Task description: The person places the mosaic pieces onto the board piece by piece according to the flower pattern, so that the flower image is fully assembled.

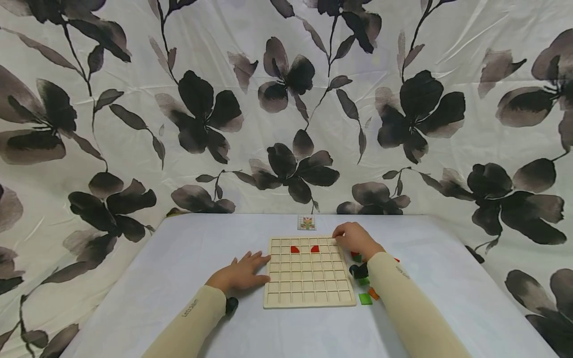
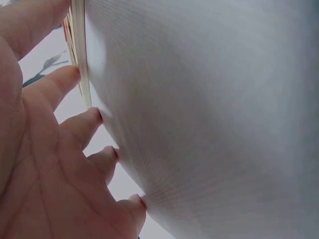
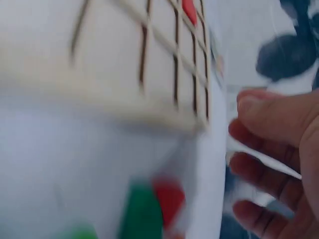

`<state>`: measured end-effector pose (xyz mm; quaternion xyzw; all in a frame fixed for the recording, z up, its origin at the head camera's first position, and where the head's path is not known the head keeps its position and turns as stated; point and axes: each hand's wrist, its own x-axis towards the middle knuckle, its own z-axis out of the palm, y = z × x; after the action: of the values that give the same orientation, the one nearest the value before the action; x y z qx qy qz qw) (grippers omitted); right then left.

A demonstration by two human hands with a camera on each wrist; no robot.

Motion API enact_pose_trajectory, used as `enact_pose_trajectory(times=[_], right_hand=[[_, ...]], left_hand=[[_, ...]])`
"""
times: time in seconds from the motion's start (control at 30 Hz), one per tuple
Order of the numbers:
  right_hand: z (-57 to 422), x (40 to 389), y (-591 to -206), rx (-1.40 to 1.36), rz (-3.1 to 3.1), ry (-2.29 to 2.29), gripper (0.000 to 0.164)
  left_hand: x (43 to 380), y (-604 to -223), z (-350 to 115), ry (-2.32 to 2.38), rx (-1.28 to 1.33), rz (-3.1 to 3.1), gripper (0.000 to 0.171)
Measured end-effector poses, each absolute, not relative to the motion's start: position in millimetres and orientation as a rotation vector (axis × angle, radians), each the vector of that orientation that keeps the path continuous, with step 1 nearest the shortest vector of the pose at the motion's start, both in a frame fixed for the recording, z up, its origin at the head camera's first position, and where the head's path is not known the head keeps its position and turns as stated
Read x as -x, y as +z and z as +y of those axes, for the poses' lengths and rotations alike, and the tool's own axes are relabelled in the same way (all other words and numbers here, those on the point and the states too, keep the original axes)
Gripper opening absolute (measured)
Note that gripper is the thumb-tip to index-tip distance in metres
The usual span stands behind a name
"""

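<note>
A pale wooden board point(image 1: 312, 282) with a raised grid lies on the table. Two red quarter-round pieces, a left one point(image 1: 294, 249) and a right one point(image 1: 315, 249), sit in its second row from the far side. My left hand point(image 1: 241, 272) spreads its fingers at the board's left edge, thumb and fingertips against the rim. Over by the far right corner, my right hand point(image 1: 356, 238) bends its fingers, thumb and forefinger close together; I cannot tell whether a piece is between them. In the right wrist view that hand point(image 3: 279, 149) appears beyond the board's corner.
Right of the board lie loose pieces: a bright green square point(image 1: 365, 299), an orange piece point(image 1: 373, 293), and several red and green ones partly under the right forearm. A small patterned card point(image 1: 306, 223) lies behind the board. Floral cloth point(image 1: 286, 99) hangs at the back.
</note>
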<state>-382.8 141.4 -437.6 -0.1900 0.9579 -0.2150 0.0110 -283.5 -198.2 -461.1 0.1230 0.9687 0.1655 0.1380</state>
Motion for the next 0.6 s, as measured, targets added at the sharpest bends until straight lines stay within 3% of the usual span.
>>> enact_pose_trajectory(times=[0.33, 0.6], right_hand=[[207, 392, -432, 0.138, 3.013, -0.480, 0.028], [222, 379, -433, 0.025, 2.947, -0.409, 0.033]], left_hand=[[284, -458, -198, 0.467, -0.337, 2.800, 0.068], [282, -457, -196, 0.488, -0.338, 2.795, 0.067]])
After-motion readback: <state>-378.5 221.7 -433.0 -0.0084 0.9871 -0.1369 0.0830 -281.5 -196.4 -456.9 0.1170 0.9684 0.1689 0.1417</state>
